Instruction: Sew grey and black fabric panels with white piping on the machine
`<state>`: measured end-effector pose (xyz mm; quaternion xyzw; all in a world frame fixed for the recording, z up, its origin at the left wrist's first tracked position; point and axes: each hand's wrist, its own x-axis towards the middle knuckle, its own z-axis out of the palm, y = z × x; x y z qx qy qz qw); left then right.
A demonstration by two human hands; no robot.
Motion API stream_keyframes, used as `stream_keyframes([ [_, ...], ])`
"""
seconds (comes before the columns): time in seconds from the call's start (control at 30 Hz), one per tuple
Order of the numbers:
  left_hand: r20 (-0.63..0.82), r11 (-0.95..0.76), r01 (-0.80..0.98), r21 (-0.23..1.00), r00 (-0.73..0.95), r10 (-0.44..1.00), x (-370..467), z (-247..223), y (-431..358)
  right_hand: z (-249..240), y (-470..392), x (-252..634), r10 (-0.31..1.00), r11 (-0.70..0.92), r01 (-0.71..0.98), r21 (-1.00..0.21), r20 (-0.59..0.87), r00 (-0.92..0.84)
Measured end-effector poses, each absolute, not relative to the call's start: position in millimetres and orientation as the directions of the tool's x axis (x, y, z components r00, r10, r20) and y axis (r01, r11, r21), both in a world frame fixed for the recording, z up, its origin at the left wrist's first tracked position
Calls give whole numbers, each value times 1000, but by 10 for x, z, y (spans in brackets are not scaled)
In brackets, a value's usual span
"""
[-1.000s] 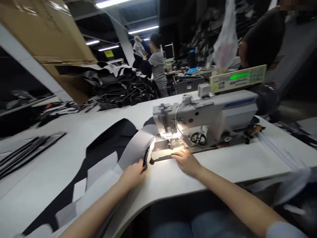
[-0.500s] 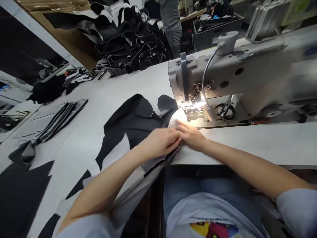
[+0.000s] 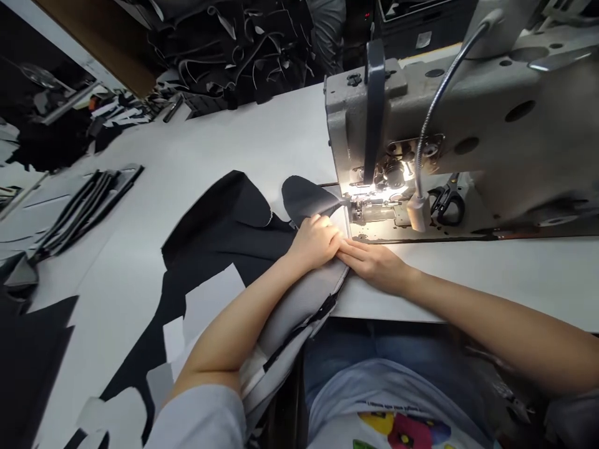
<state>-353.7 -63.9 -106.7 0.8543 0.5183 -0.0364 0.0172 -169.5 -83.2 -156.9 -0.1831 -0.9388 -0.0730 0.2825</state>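
While both hands meet at the edge of the cloth, a broad white tabletop [image 3: 262,137] spreads beneath them and away past the left hand [image 3: 316,243]. Beyond and to the right of the right hand [image 3: 379,268] stands a large grey metal sewing machine [image 3: 528,156], its needle area brightly lit. The big black fabric piece with pale grey layers [image 3: 206,231] lies beyond and to the left of the left hand, runs under the left forearm and drops over the near table edge; its pale edge reaches the needle area just ahead of the fingers. Farther off, beyond the left hand, sits a heap of dark, light-edged fabric pieces [image 3: 243,56]. Well to the left of that hand is a stack of flat grey pieces with black edges [image 3: 88,206], and nearer, by the left forearm, lie smooth white sheet-like pieces [image 3: 210,299]. The left hand rests on the pale layer with its fingers bent; whether it pinches the cloth cannot be told. The right hand lies palm down, unclenched, fingers nearly straight and together, their tips at the cloth edge against the left fingers. Beyond the right hand, black-handled scissors [image 3: 452,209] lie on the machine bed, beside a small whitish lamp head on a flexible metal neck [image 3: 418,212].
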Motion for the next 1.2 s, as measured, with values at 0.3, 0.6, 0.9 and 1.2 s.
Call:
stream_keyframes([
  [0.3,64,-464,885,-41,465,883,-3366,-1316,-477,-1541,-900,-1622,380,881,470,45,525,-762],
  [0.6,22,-473,879,-60,475,880,-3250,-1280,-399,-1542,-884,-1523,419,860,511,14,553,-720],
  [0.9,37,-473,880,-48,475,879,-3266,-1294,-375,-1612,-874,-1561,426,865,501,29,484,-764],
  [1.2,53,-486,873,-43,488,871,-3276,-1326,-448,-1591,-1343,-1472,456,853,520,-32,530,-715],
])
